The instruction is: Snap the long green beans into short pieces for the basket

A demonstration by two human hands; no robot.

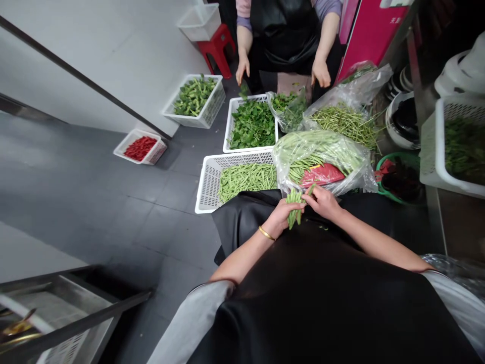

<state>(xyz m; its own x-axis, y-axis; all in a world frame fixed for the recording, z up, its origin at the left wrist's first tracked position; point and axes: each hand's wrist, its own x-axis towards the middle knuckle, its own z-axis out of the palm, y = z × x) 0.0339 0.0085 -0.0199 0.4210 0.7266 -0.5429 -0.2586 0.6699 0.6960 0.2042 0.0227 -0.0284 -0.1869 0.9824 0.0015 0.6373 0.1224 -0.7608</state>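
Note:
A small bunch of green beans (294, 208) is wrapped in the fingers of my left hand (281, 216), above my black apron. My right hand (325, 203) touches the bunch and pinches the end of a green bean (311, 189). Just beyond my hands lies a clear plastic bag (282, 164) of long green beans, with a red packet (323, 174) in its opening. To its left, a white basket (207, 184) holds many short bean pieces (248, 178); my apron covers its near edge.
Opposite me a co-worker's hands (321, 72) hang above a white basket of leafy greens (253, 124). Further left stand baskets of green vegetables (194, 96) and red peppers (140, 147). At right are a green basin (409, 199) and a white crate (430, 146); a metal rack (94, 318) is lower left.

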